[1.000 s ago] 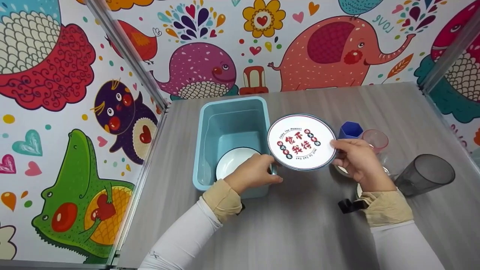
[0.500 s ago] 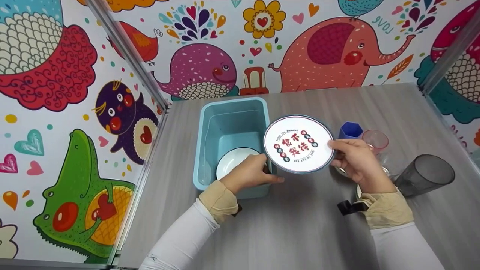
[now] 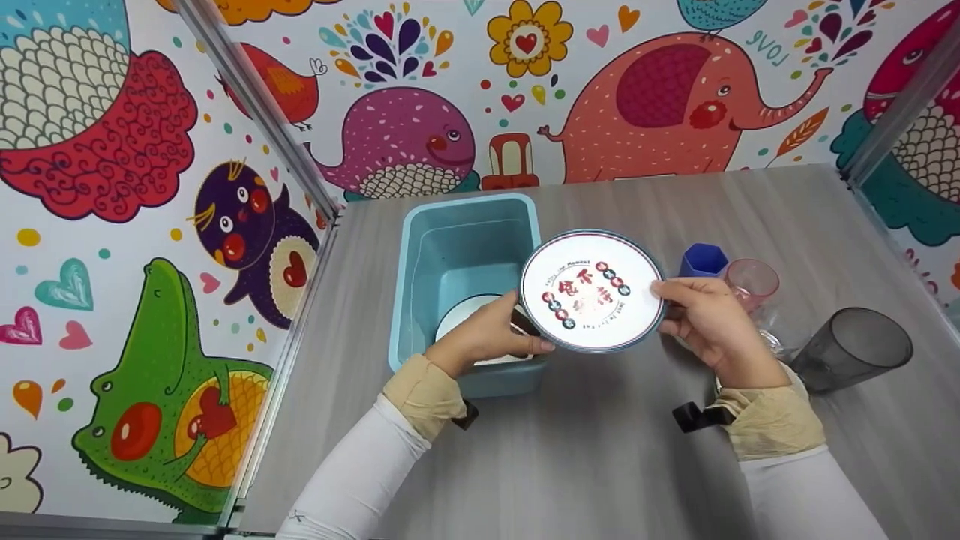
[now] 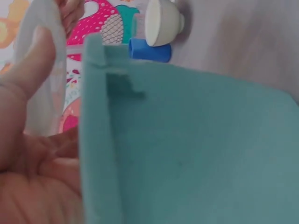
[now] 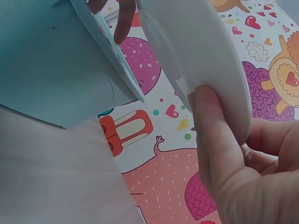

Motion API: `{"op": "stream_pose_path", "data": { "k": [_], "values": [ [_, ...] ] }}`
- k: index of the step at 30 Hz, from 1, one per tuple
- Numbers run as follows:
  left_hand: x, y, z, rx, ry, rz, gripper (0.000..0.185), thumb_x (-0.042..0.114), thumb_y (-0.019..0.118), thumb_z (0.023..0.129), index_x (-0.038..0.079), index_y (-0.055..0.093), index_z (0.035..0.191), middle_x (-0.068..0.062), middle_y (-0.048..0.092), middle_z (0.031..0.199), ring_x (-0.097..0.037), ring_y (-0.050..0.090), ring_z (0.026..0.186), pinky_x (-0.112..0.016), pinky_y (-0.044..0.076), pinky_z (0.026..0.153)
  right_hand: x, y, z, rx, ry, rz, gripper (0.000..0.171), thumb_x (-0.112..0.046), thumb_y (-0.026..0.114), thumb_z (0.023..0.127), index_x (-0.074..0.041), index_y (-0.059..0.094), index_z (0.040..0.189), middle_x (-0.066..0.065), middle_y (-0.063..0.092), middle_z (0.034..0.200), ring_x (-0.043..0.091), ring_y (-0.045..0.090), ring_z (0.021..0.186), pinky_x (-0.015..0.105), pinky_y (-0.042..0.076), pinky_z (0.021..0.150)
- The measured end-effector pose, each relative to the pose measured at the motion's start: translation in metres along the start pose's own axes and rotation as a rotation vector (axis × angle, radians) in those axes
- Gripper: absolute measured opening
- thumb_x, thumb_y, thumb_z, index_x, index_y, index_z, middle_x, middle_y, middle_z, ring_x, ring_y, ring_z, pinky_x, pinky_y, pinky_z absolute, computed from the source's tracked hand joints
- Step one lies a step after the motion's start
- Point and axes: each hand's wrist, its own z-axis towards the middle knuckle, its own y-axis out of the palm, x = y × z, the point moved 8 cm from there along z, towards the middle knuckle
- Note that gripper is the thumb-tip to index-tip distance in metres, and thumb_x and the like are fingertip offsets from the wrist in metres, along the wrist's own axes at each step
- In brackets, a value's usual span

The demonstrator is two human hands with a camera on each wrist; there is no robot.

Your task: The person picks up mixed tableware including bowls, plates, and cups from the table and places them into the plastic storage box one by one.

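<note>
Wood-grain table (image 3: 600, 450): hands grip round plate (image 3: 591, 291).

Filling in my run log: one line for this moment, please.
left hand: holds plate | right hand: holds plate | plate: above bin edge

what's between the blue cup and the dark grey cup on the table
A pink see-through cup stands between the blue cup and the dark grey cup, beside the right hand; the head view shows it.
</note>
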Motion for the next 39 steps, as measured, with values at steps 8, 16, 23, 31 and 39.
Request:
{"op": "stream_pose_path", "data": {
  "k": [8,16,23,31,39],
  "values": [
    [-0.012,-0.006,-0.004,-0.040,-0.095,-0.218,0.083,0.026,0.087,0.080,0.016,0.041,0.149,-0.012,0.063,0.117,-0.026,0.065,0.108,-0.036,0.059,0.092,0.001,0.004,0.001,0.003,-0.012,0.010,0.023,-0.010,0.058,0.102,-0.007,0.076,0.088,0.002,0.071,0.078,0.009,0.065,0.067,0.021,0.057,0.060],
    [-0.009,-0.006,-0.006,-0.062,-0.094,-0.340,0.083,0.012,0.084,0.082,0.014,0.038,0.152,-0.013,0.063,0.118,-0.023,0.067,0.109,-0.037,0.058,0.095,0.003,0.005,0.001,0.002,-0.017,-0.023,0.024,-0.010,0.057,0.103,-0.008,0.076,0.088,0.001,0.071,0.078,0.009,0.064,0.067,0.020,0.057,0.061],
    [-0.011,-0.004,-0.004,-0.066,-0.127,-0.531,0.074,0.001,0.076,0.088,0.009,0.039,0.151,-0.013,0.064,0.117,-0.022,0.070,0.102,-0.044,0.057,0.096,0.005,0.008,0.001,-0.005,-0.013,0.000,0.022,-0.011,0.059,0.102,-0.008,0.077,0.091,0.002,0.072,0.079,0.010,0.067,0.069,0.022,0.059,0.063],
    [-0.008,-0.009,-0.004,-0.060,-0.090,-0.696,0.051,0.001,0.062,0.098,-0.001,0.044,0.146,-0.009,0.071,0.104,-0.020,0.073,0.097,-0.049,0.052,0.101,0.006,0.011,0.001,-0.008,-0.016,-0.005,0.022,-0.009,0.058,0.102,-0.009,0.077,0.090,0.003,0.073,0.080,0.010,0.068,0.070,0.024,0.061,0.065],
    [-0.009,-0.015,-0.005,0.002,-0.082,-0.727,0.044,0.002,0.054,0.102,-0.006,0.044,0.144,-0.008,0.074,0.100,-0.017,0.075,0.091,-0.044,0.057,0.095,0.007,0.016,0.000,-0.018,-0.022,-0.005,0.022,-0.009,0.058,0.102,-0.009,0.077,0.090,0.002,0.073,0.081,0.011,0.070,0.073,0.027,0.062,0.069]
  ]
}}
